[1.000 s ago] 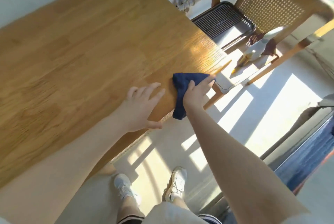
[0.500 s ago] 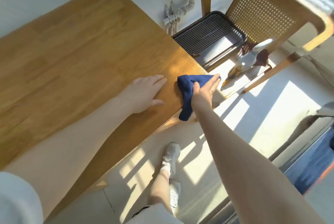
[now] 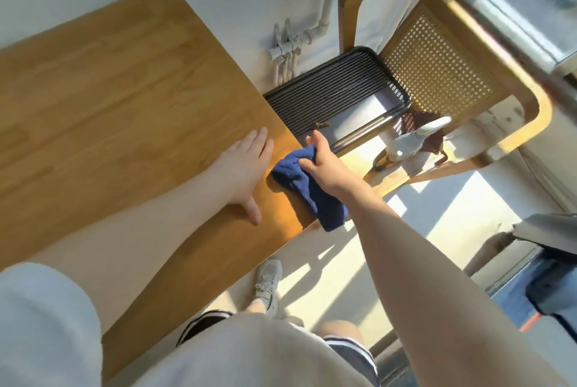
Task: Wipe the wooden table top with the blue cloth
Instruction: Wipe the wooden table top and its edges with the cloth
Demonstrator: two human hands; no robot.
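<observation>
At the desk's (image 3: 109,99) sunlit corner: blue cloth (image 3: 307,188), bunched, draped over the edge, grasped by right hand (image 3: 324,164). Left hand (image 3: 242,172) flat, fingers straight, pressing desk just beside cloth.

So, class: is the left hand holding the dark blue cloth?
No, the left hand lies flat on the wooden table top; the right hand holds the dark blue cloth.

Smooth satin wooden table top (image 3: 125,111); nubby terry blue cloth (image 3: 299,180).
</observation>
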